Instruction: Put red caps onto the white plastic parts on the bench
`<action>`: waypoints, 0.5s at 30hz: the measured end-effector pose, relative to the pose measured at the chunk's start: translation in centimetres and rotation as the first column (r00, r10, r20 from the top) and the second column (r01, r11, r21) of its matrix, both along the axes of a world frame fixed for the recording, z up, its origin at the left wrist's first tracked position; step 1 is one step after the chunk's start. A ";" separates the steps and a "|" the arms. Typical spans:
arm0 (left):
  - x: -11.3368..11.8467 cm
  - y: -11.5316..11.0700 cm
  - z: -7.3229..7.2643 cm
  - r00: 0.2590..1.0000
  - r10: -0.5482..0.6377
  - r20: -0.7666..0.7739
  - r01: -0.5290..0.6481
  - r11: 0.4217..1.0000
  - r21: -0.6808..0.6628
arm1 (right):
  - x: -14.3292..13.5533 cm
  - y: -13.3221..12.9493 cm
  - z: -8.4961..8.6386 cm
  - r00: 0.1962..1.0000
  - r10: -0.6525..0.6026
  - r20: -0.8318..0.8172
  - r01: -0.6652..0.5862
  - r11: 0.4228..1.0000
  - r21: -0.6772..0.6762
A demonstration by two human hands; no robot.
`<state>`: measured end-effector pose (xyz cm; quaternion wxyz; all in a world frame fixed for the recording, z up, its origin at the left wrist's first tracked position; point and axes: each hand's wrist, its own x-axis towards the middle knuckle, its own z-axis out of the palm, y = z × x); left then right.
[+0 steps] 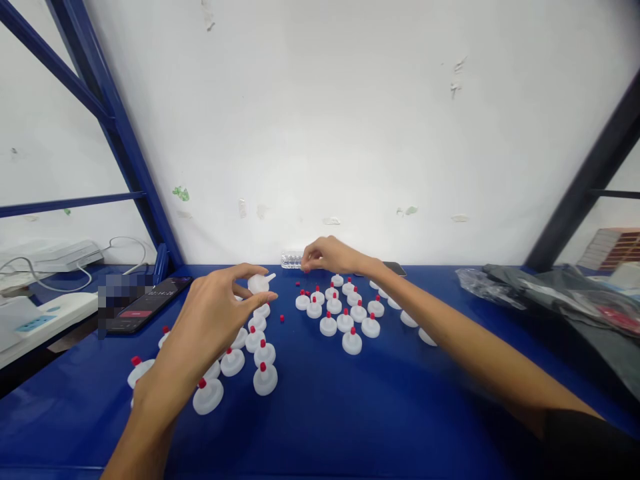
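Note:
My left hand [223,303] pinches a white nozzle cap [259,284] between thumb and fingers, its bare spout tilted to the right. At the back of the table, my right hand [325,255] has its fingers closed, with a small red tip cap [307,271] showing at the fingertips. Loose red tip caps [282,319] lie on the blue table between the hands. Under and beside my left hand stand several white nozzle caps with red tips [265,379]; my forearm hides some. Another group of red-tipped nozzle caps [352,341] stands below my right hand.
A clear plastic tray [291,259] sits against the wall behind my right hand. A phone [150,305] and a white power strip [50,323] lie at left. Plastic bags [550,300] lie at right. Blue frame posts [125,147] rise at the sides.

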<state>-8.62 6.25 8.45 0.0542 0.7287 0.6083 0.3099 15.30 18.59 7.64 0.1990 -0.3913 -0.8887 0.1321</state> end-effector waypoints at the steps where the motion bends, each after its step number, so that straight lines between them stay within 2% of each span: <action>1: 0.0 -0.1 0.0 1.000 0.002 0.009 -0.002 1.000 -0.005 | -0.1 -0.6 0.9 0.997 0.033 -0.073 -0.034 0.999 -0.011; 4: 0.1 -0.2 0.1 0.999 0.004 0.038 -0.003 1.000 -0.017 | -0.8 -2.9 3.2 0.922 0.165 -0.351 -0.198 0.978 -0.060; 6: 0.1 -0.3 0.1 0.999 0.005 0.052 -0.005 1.000 -0.007 | -1.6 -4.2 4.1 0.861 0.232 -0.454 -0.281 0.959 -0.044; 9: 0.1 -0.3 0.1 0.998 0.009 0.067 -0.010 1.000 0.025 | -2.8 -5.5 4.5 0.812 0.290 -0.507 -0.336 0.942 0.001; 15: 0.1 -0.4 0.1 0.996 0.008 0.093 -0.010 1.000 0.020 | -4.0 -6.0 3.8 0.802 0.292 -0.521 -0.342 0.940 0.000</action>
